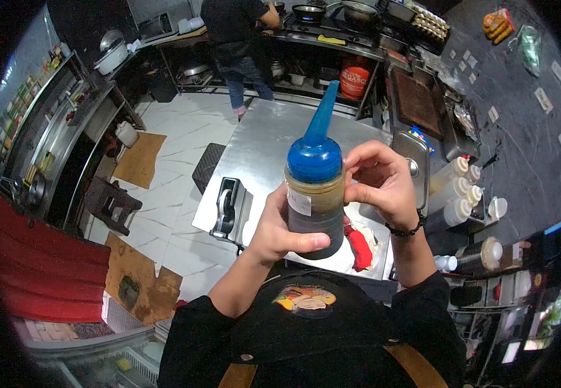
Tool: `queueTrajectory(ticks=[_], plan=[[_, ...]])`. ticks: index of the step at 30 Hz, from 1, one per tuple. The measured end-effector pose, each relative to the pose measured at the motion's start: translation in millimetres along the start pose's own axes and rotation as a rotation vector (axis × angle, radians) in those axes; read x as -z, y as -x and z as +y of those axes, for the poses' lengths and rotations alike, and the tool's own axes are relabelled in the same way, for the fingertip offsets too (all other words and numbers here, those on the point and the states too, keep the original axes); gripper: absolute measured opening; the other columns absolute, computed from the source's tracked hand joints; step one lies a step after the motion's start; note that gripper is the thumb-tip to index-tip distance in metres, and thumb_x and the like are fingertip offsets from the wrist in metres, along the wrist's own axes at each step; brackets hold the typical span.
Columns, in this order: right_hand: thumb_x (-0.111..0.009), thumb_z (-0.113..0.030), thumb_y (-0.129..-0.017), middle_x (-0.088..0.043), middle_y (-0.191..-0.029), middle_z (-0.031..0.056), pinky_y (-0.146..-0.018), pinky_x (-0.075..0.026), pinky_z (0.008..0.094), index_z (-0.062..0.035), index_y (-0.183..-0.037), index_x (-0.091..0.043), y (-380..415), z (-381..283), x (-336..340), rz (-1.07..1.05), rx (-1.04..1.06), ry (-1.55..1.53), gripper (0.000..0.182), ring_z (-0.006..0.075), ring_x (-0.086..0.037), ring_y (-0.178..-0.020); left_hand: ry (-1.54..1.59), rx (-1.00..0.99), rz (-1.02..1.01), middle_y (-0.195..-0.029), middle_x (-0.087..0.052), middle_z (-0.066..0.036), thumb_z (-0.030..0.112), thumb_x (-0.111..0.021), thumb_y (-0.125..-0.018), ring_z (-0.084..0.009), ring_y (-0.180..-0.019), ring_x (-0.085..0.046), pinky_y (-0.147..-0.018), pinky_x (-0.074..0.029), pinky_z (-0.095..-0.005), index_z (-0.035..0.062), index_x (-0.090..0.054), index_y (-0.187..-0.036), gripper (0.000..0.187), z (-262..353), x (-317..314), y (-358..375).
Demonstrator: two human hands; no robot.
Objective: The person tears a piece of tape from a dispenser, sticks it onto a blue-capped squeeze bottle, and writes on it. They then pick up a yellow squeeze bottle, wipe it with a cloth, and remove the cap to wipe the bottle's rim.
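Note:
Upright over the steel table is a squeeze bottle with a blue cap and a long blue nozzle. Brownish contents show through its clear wall, and a white label sticks to its left side. My left hand wraps round the bottle's lower body, thumb across the front. Beside the bottle's upper right edge, my right hand has thumb and index finger curled together in a pinch; whatever they hold is hidden. A black tape dispenser stands on the table left of the bottle.
A red and white cloth lies on the table's near right part. Several white-capped squeeze bottles stand at right, near a metal tray. Another person stands at the far stove. A dark stool is on the floor at left.

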State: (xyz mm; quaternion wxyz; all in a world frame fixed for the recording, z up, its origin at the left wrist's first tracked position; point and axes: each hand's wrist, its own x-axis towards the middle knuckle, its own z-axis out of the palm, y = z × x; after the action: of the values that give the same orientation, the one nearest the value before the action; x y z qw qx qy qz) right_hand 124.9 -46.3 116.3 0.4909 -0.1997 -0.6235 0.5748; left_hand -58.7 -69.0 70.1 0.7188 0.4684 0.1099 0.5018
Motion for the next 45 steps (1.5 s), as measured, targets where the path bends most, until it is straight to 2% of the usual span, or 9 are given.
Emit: queueTrajectory(ticks=[3, 7, 11, 20, 23, 27, 33, 38, 45], plan=[[-0.065, -0.005, -0.08, -0.061, -0.094, 0.0082, -0.078, -0.045, 0.0253, 0.0003, -0.104, -0.055, 4.0, 2.9, 1.4, 0.087, 0.021, 0.143, 0.027, 0.0132, -0.058, -0.087, -0.122, -0.006, 0.12, -0.105, -0.058, -0.014, 0.009, -0.078, -0.059, -0.0218, -0.096, -0.059, -0.085, -0.047, -0.0329, -0.0011, -0.043, -0.12, 0.071, 4.5, -8.2, -1.6], [-0.061, -0.011, -0.083, -0.06, -0.101, 0.0097, -0.082, -0.043, 0.0258, 0.0007, -0.109, -0.055, 8.2, 10.4, 0.6, 0.274, 0.116, 0.248, 0.029, 0.0138, -0.056, -0.095, -0.78, -0.369, 0.384, -0.114, -0.053, -0.016, 0.009, -0.076, -0.064, -0.0228, -0.105, -0.054, -0.089, -0.044, -0.0333, -0.0006, -0.037, -0.126, 0.074, 6.4, -23.0, -10.2], [-0.065, -0.012, -0.08, -0.057, -0.109, 0.0102, -0.084, -0.042, 0.0263, 0.0007, -0.112, -0.054, 6.9, 14.1, -11.8, 0.346, 0.24, 0.32, 0.036, 0.0142, -0.054, -0.098, -0.983, -0.492, 0.485, -0.116, -0.052, -0.018, 0.009, -0.076, -0.064, -0.024, -0.106, -0.054, -0.089, -0.044, -0.0342, 0.0, -0.034, -0.13, 0.079, 4.3, -21.9, -22.3], [-0.076, -0.009, -0.068, -0.057, -0.106, 0.007, -0.087, -0.044, 0.0289, 0.0001, -0.106, -0.057, -4.1, 39.0, 6.0, 0.282, 0.184, -0.068, 0.043, 0.0158, -0.055, -0.098, -1.009, -0.438, 0.415, -0.111, -0.055, -0.02, 0.006, -0.073, -0.06, -0.031, -0.101, -0.056, -0.084, -0.046, -0.0373, 0.0031, -0.039, -0.13, 0.078, -11.4, -17.6, -29.1], [-0.073, -0.007, -0.071, -0.058, -0.106, 0.0068, -0.087, -0.044, 0.0294, -0.0002, -0.105, -0.058, -1.1, 41.5, 13.1, 0.24, 0.166, -0.196, 0.038, 0.016, -0.055, -0.098, -0.997, -0.433, 0.377, -0.11, -0.057, -0.015, 0.005, -0.075, -0.061, -0.02, -0.1, -0.056, -0.085, -0.046, -0.0312, -0.0018, -0.037, -0.129, 0.078, -16.7, -15.3, -31.8], [-0.073, -0.006, -0.07, -0.057, -0.111, 0.0074, -0.089, -0.042, 0.0302, -0.0009, -0.113, -0.055, 4.3, 43.9, 19.9, 0.27, 0.095, -0.26, 0.048, 0.0162, -0.054, -0.101, -1.014, -0.42, 0.335, -0.11, -0.056, -0.015, 0.004, -0.073, -0.062, -0.0209, -0.101, -0.056, -0.087, -0.045, -0.0317, -0.0012, -0.037, -0.129, 0.077, -19.2, -8.2, -36.7], [-0.076, -0.008, -0.068, -0.054, -0.116, 0.0116, -0.09, -0.04, 0.0321, 0.001, -0.127, -0.041, 6.4, 54.0, 2.7, 0.417, 0.1, 0.153, 0.069, 0.019, -0.052, -0.107, -0.987, -0.382, 0.266, -0.119, -0.047, -0.023, 0.006, -0.07, -0.062, -0.0356, -0.109, -0.05, -0.088, -0.043, -0.04, 0.0044, -0.028, -0.135, 0.085, -20.1, 0.4, -44.1], [-0.076, -0.006, -0.068, -0.054, -0.117, 0.013, -0.095, -0.038, 0.0353, 0.003, -0.127, -0.04, 10.0, 48.6, 9.0, 0.407, 0.096, 0.087, 0.07, 0.0211, -0.051, -0.109, -0.338, -0.079, 0.045, -0.121, -0.046, -0.014, 0.018, -0.063, -0.08, -0.0203, -0.107, -0.047, -0.089, -0.039, -0.0342, 0.0063, -0.033, -0.134, 0.063, -3.5, 20.0, -40.1], [-0.08, -0.003, -0.062, -0.053, -0.118, 0.0113, -0.095, -0.04, 0.035, 0.002, -0.124, -0.043, 22.2, 65.0, 12.8, 0.39, 0.123, 0.217, 0.073, 0.0198, -0.051, -0.109, -0.255, 0.089, 0.016, -0.111, -0.053, -0.006, 0.019, -0.059, -0.086, -0.0153, -0.102, -0.05, -0.085, -0.042, -0.0309, 0.0095, -0.049, -0.125, 0.041, -4.5, 35.5, -44.0]])
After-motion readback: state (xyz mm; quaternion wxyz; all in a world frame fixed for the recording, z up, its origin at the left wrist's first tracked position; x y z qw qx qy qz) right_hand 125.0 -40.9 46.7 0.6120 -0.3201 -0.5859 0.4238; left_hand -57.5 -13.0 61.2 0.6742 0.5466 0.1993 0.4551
